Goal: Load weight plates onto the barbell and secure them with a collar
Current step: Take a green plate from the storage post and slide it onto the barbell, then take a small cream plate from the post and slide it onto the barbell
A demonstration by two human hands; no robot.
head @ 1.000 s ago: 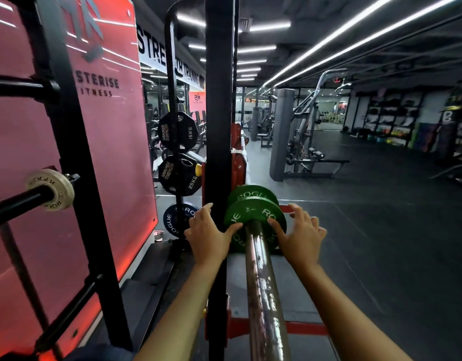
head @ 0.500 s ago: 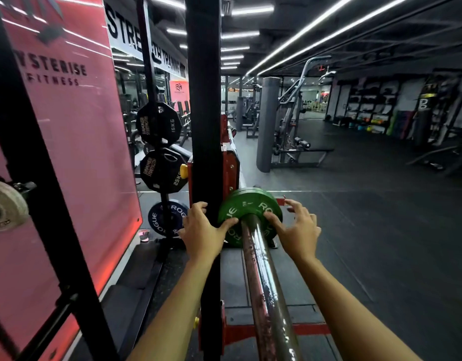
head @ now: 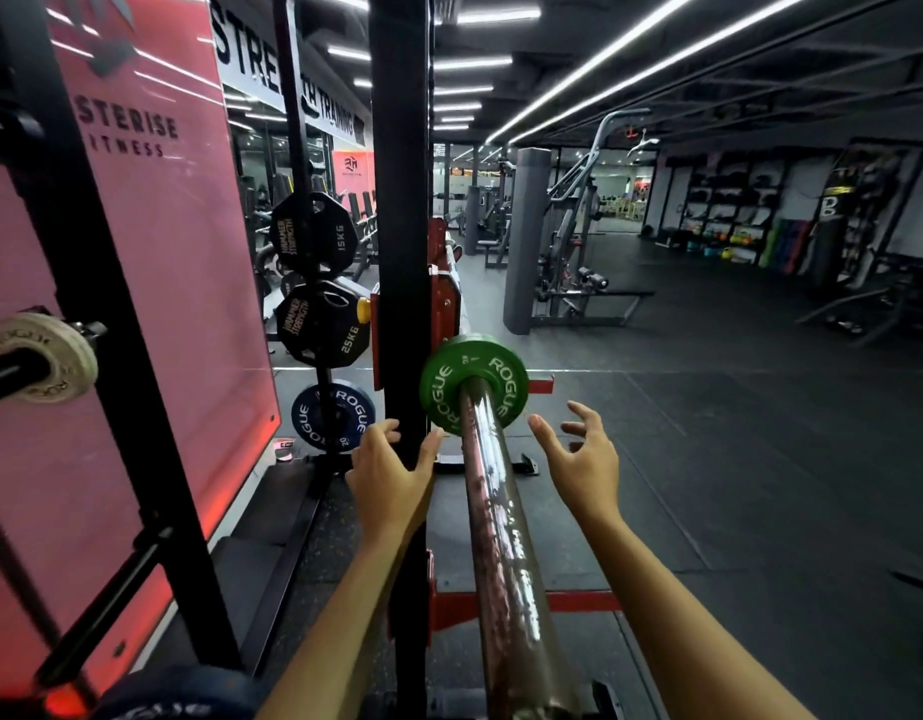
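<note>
While the green plate [head: 472,389] is sitting far up the bar [head: 501,537], I'm keeping both hands [head: 391,475] [head: 584,459] spread, empty; it looks light, rigid, best gripped by its rim.

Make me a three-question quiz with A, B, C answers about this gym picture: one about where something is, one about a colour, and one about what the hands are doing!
1. Where is the round green Rogue weight plate?
A. on the floor
B. on the shiny steel barbell sleeve
C. hanging on the pink wall

2. What colour is the round Rogue plate lowest on the black storage post?
A. blue
B. yellow
C. white

3. What are the left hand and right hand doing?
A. squeezing a collar
B. lifting a plate
C. open and holding nothing

Answers:
1 B, the sleeve passes through the plate's centre hole.
2 A, its face is dark blue with white letters.
3 C, both hands have spread fingers, the right clear of the green plate, and no collar shows.
</note>
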